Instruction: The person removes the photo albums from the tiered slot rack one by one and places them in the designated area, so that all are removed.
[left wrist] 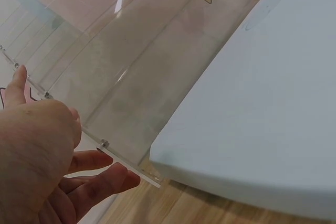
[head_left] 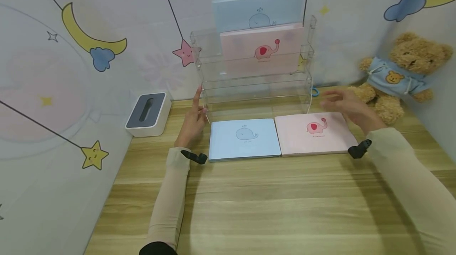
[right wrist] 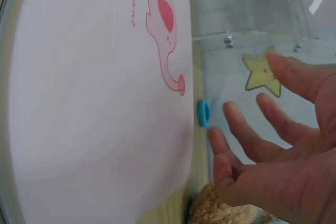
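A clear acrylic tiered rack (head_left: 256, 88) stands against the wall, with a light blue whale book (head_left: 246, 11) and a pink elephant book (head_left: 242, 49) upright in its upper tiers. My left hand (head_left: 193, 122) is at the rack's left side, index finger extended up along the edge; in the left wrist view, its lower fingers (left wrist: 105, 182) are by the rack's bottom edge. Right of the rack, my right hand (head_left: 343, 104) hovers with spread fingers, holding nothing. Flat before the rack lie another blue whale book (head_left: 246, 150) and another pink elephant book (head_left: 297, 140), side by side.
A white box with a grey top (head_left: 162, 124) sits at the left by the wall. At the right is a teddy bear (head_left: 399, 77) in a blue top. A small blue ring (head_left: 315, 91) lies beside the rack. Cartoon-printed fabric covers the walls behind the wooden table (head_left: 249, 207).
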The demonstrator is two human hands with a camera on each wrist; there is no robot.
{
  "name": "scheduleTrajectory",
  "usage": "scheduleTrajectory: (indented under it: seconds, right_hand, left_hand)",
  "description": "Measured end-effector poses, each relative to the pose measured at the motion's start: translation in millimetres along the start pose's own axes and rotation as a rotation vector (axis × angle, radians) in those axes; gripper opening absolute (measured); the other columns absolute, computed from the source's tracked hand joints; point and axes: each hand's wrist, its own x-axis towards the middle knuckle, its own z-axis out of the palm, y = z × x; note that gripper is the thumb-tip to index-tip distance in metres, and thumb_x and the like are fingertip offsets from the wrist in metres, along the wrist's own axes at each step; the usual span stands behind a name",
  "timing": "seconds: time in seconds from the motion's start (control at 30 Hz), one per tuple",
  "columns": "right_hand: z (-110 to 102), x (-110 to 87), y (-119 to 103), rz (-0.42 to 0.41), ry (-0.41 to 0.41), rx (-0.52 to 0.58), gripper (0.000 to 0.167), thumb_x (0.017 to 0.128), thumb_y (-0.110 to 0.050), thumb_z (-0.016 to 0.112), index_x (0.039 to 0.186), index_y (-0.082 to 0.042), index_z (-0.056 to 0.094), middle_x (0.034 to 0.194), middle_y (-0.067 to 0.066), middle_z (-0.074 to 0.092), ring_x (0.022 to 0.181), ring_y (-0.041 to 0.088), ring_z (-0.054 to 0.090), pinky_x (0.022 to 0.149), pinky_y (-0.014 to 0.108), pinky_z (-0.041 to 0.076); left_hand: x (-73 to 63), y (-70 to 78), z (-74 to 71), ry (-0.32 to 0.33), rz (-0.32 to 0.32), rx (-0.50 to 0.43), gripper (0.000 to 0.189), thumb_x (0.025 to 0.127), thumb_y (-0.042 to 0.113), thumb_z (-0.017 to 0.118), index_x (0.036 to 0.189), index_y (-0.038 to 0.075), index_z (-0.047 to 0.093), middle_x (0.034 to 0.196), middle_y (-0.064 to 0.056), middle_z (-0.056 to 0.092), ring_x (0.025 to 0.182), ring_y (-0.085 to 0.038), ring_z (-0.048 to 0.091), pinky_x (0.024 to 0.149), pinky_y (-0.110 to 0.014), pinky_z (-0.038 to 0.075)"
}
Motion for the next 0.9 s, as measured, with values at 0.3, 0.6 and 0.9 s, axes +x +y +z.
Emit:
scheduleTrajectory:
  seconds: [0.3,0.6,0.9]
  right_hand:
    - [7.3,-5.2,-14.2,-0.111,0.030,0.074,0.083,0.106,-0.036,0.070,0.171,-0.012,0.025,0.167,0.029,0.037,0.151,0.038,0.040,0.128,0.063,0.029]
    - [16.1,-14.4,-34.8,-0.163,0.062,0.091,0.079,0.107,-0.032,0.068,0.171,-0.014,0.026,0.169,0.023,0.037,0.155,0.038,0.038,0.129,0.062,0.031]
    - [23.3,-22.0,-57.8,-0.222,0.176,0.081,0.073,0.103,-0.044,0.071,0.165,-0.022,0.040,0.159,0.013,0.052,0.130,0.011,0.057,0.120,0.051,0.043]
  left_hand:
    - [-0.2,0.5,0.6,0.010,0.011,-0.014,0.084,0.115,0.012,0.047,0.169,0.054,-0.001,0.116,-0.022,0.068,0.086,-0.030,0.066,0.079,-0.042,0.054]
    - [-0.3,0.1,1.4,0.011,0.025,-0.013,0.086,0.114,0.008,0.048,0.170,0.051,-0.001,0.112,-0.020,0.067,0.085,-0.029,0.066,0.078,-0.040,0.055]
    - [-0.5,0.6,1.7,0.017,0.017,-0.015,0.084,0.114,0.010,0.048,0.170,0.051,0.001,0.111,-0.020,0.067,0.083,-0.028,0.066,0.078,-0.040,0.055]
